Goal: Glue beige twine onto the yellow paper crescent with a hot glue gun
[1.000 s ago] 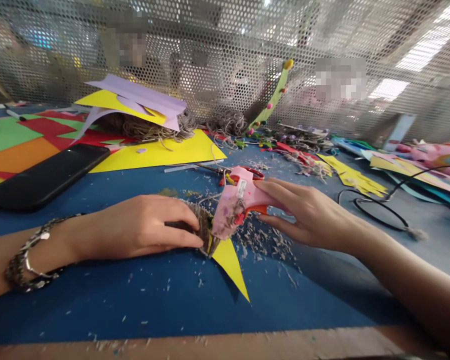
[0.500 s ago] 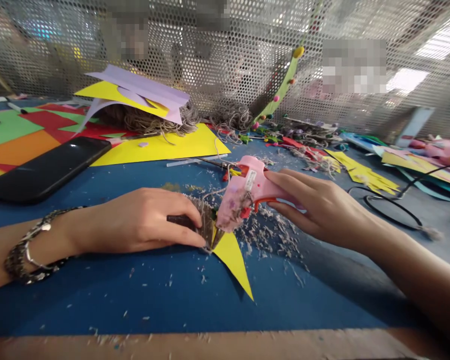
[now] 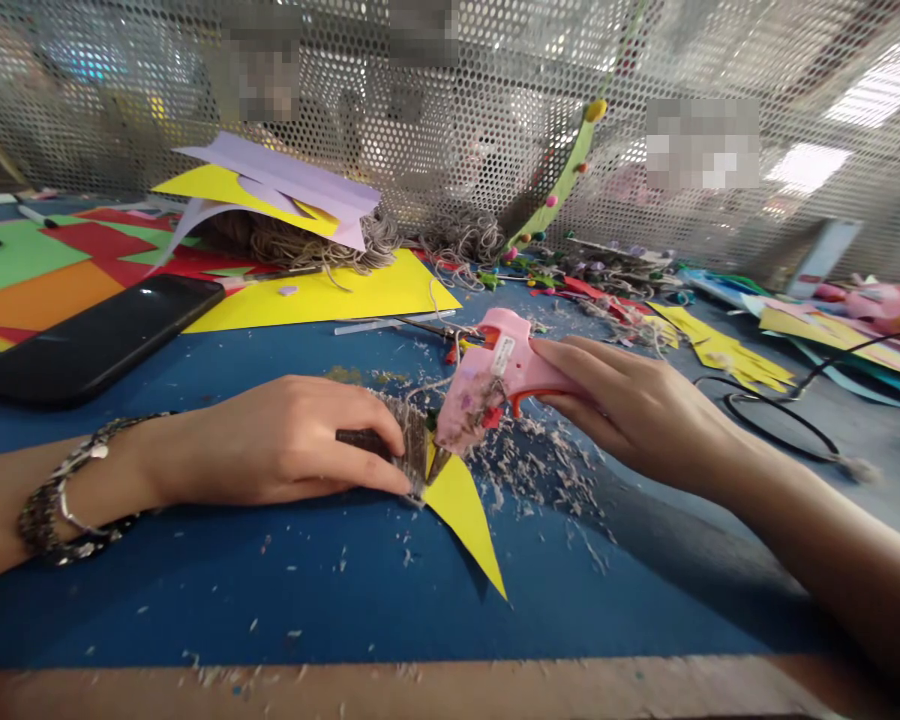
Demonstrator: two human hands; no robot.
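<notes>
My right hand (image 3: 630, 410) is wrapped round the handle of a pink glue gun (image 3: 487, 375) with an orange trigger. Its nozzle points down at a yellow paper piece (image 3: 469, 525) with a long pointed tip. Beside that tip, my left hand (image 3: 315, 445) grips a piece wound with grey-brown yarn (image 3: 414, 440), thumb and fingers closed on its edge. The yellow paper meets the yarn-wrapped piece right under the nozzle. Part of the wrapped piece is hidden by my left fingers.
A black phone (image 3: 97, 340) lies at left on coloured paper. Yarn clippings (image 3: 540, 470) litter the blue table mat (image 3: 270, 590). Behind are a yellow sheet (image 3: 322, 300), a yarn heap (image 3: 307, 240) and a perforated metal screen (image 3: 450, 130). A black cable (image 3: 780, 440) loops at right.
The glue gun's nozzle has shifted up very slightly from the joint between yarn and yellow paper. My left hand stays in place on the yarn-wrapped piece.
</notes>
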